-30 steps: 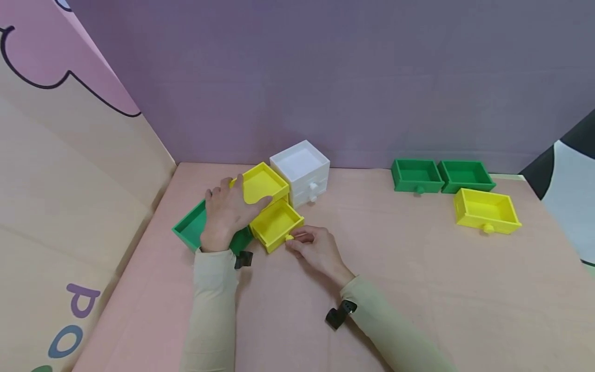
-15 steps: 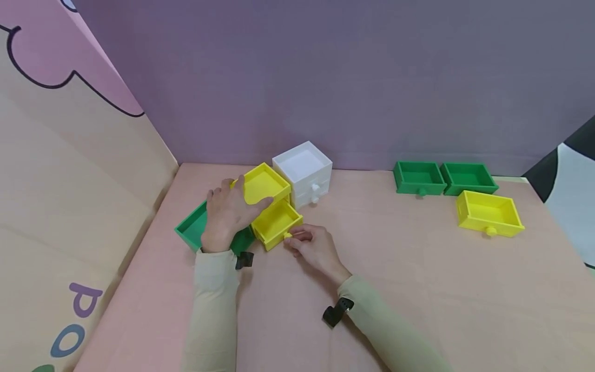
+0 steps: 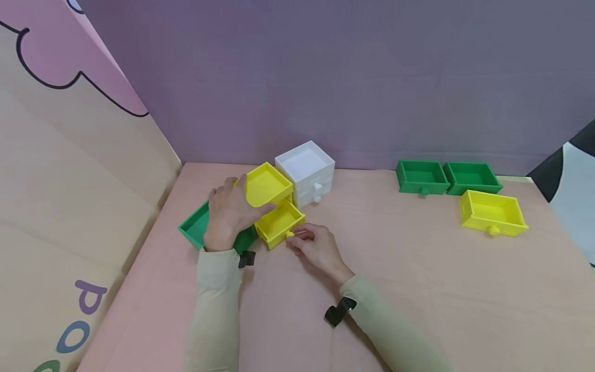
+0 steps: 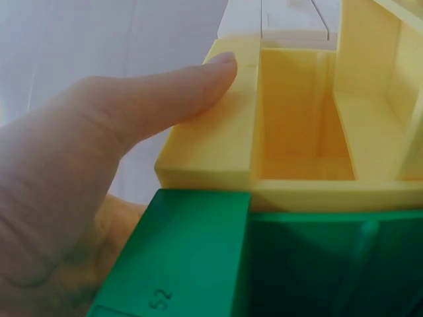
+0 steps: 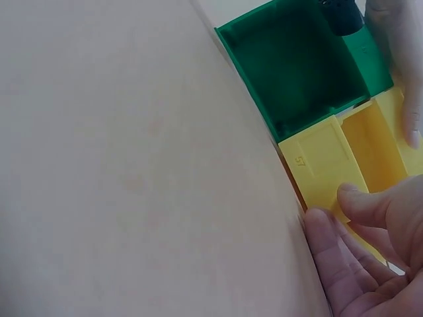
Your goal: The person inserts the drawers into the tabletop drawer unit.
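Through the head view I have the yellow drawer [image 3: 279,223] sticking partway out of the front of the yellow box [image 3: 268,187], below its top. The right hand [image 3: 321,250] is the nearer one to the drawer's front: its fingers are together, pinching the knob [image 3: 290,234]. What I watch most is the line between those fingers and the box's mouth. From the fingers, drawer and mouth lie up and to the left, with the drawer's sliding axis running that way too. I cannot tell whether that is its longer axis, since its rear end is hidden.

The left hand [image 3: 231,214] has its fingers apart, spread against the left side of the yellow box, with the thumb laid along its front; I judge this to be bracing. That hand also covers part of the green box [image 3: 191,227], just beside the yellow one. The white box [image 3: 306,160] stands on the other side. Well to the right on the surface [image 3: 395,279] sits a second yellow drawer [image 3: 495,209], near a pair of green drawers [image 3: 422,175]
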`<state>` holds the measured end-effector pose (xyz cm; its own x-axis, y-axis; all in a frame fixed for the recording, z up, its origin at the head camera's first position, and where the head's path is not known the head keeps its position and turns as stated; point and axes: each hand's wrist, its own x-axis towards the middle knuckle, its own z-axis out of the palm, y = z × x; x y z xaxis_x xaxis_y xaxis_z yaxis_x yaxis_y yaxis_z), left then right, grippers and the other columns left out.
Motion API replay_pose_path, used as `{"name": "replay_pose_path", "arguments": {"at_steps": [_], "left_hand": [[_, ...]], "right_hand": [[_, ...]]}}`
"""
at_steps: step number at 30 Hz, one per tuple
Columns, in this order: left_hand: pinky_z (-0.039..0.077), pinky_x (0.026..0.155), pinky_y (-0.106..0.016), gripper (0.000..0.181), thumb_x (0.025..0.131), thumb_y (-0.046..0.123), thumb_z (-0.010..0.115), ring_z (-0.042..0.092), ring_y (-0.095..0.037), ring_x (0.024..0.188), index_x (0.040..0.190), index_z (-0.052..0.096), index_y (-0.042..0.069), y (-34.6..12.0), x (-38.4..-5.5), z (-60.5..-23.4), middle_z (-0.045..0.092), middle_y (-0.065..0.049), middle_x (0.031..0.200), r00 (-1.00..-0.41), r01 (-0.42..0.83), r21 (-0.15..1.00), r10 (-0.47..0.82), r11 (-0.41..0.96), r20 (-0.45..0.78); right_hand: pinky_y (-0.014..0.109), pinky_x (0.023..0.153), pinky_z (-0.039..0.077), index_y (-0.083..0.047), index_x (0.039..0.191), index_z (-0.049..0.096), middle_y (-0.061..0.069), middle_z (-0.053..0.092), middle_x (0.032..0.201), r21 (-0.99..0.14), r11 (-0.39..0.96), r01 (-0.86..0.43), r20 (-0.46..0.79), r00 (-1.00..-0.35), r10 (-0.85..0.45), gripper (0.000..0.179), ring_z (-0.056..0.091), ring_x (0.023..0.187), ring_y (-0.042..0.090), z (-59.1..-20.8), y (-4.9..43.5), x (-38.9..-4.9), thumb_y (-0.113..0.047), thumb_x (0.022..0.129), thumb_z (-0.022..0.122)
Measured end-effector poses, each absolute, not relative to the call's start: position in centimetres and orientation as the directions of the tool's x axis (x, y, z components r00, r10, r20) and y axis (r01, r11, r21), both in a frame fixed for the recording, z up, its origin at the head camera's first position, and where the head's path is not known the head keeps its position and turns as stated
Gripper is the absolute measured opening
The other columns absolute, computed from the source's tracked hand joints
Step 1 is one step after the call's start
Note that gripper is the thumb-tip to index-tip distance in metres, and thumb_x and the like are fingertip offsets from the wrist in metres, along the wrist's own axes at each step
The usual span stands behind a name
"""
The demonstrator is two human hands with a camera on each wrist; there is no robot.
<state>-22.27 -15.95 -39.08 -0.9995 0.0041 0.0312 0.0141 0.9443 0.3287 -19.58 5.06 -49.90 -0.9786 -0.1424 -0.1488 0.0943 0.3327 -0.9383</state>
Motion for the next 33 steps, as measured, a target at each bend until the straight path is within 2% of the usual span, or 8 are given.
{"name": "replay_pose_path", "arguments": {"at_steps": [7,16,24,30,33], "left_hand": [[0.047,0.112,-0.062,0.092,0.088,0.063,0.075,0.06,-0.043,0.126,0.155,0.048,0.005,-16.11,-22.3,-39.35,0.059,-0.022,0.146,-0.998,0.029,0.307,0.011,0.951,0.061],[0.033,0.122,-0.067,0.094,0.093,0.062,0.067,0.055,-0.05,0.134,0.163,0.038,0.006,-15.35,-22.29,-39.45,0.048,-0.021,0.16,-1.0,-0.012,0.284,-0.016,0.959,0.011],[0.039,0.118,-0.065,0.094,0.092,0.062,0.068,0.058,-0.048,0.132,0.162,0.039,0.007,-15.45,-22.4,-39.11,0.051,-0.02,0.159,-0.999,-0.006,0.267,-0.014,0.964,0.03],[0.042,0.114,-0.063,0.093,0.089,0.063,0.071,0.059,-0.043,0.127,0.159,0.043,0.009,-15.79,-22.37,-39.4,0.057,-0.019,0.151,-0.999,0.004,0.296,-0.011,0.955,0.05],[0.041,0.114,-0.064,0.093,0.088,0.064,0.073,0.06,-0.041,0.126,0.158,0.045,0.009,-15.78,-22.29,-39.55,0.059,-0.017,0.148,-0.998,0.026,0.307,0.007,0.951,0.061]], "right_hand": [[0.029,0.071,0.064,-0.008,0.118,0.078,0.009,0.079,0.101,-0.937,0.335,0.1,-0.159,-0.975,-0.153,0.022,0.074,0.075,0.017,-49.93,5.11,-19.59,-0.017,0.097,0.079],[0.029,0.072,0.065,-0.007,0.118,0.078,0.01,0.078,0.105,-0.937,0.338,0.084,-0.149,-0.974,-0.17,0.02,0.073,0.076,0.016,-49.73,5.22,-19.43,-0.013,0.098,0.077],[0.029,0.073,0.064,-0.006,0.117,0.077,0.011,0.079,0.1,-0.936,0.337,0.099,-0.166,-0.97,-0.177,0.02,0.072,0.076,0.016,-49.66,5.19,-19.73,-0.014,0.099,0.076],[0.029,0.073,0.064,-0.006,0.121,0.076,0.011,0.079,0.103,-0.939,0.327,0.104,-0.165,-0.973,-0.162,0.022,0.072,0.076,0.016,-49.56,4.97,-19.98,-0.014,0.101,0.074],[0.028,0.073,0.064,-0.006,0.123,0.076,0.011,0.079,0.106,-0.943,0.316,0.105,-0.16,-0.975,-0.153,0.023,0.072,0.076,0.017,-49.69,4.68,-20.33,-0.013,0.101,0.073]]}}
